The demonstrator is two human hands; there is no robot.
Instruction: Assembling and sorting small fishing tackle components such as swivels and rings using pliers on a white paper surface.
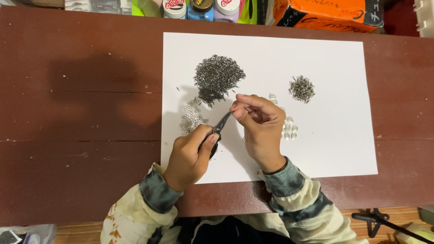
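Two hands meet at the plier tips

The left hand (192,156) is closed around black pliers (218,131), whose nose reaches the pinched fingertips (236,108) of the right hand (260,129) above the white sheet (334,135); anything pinched is too small to tell.

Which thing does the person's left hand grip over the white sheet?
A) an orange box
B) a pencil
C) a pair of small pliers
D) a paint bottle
C: the left hand closes around the dark handles of the pliers, whose tip points up at the right hand's fingertips, over the white sheet.
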